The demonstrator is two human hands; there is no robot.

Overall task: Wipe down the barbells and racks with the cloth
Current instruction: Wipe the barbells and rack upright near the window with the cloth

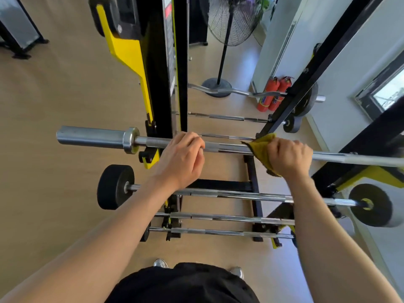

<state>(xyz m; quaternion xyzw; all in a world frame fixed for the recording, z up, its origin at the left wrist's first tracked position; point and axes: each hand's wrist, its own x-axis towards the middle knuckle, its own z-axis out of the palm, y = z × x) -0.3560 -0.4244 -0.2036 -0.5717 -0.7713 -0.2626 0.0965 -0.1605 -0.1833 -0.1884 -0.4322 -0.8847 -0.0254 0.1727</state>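
A chrome barbell [96,137] lies across the top hooks of a black and yellow rack [162,84]. My left hand [182,159] grips its shaft just right of the left collar. My right hand [288,157] holds a yellow-brown cloth [261,144] wrapped round the same shaft, further right near the rack's right upright [306,79]. Below hang several more bars; one [229,194] carries black plates at both ends.
Further back rest a curl bar [220,90] and a thin straight bar [227,117]. A standing fan [227,29] and two red fire extinguishers [273,95] stand beyond the rack by a white wall. My feet are on the wooden floor [54,106] close to the rack's base.
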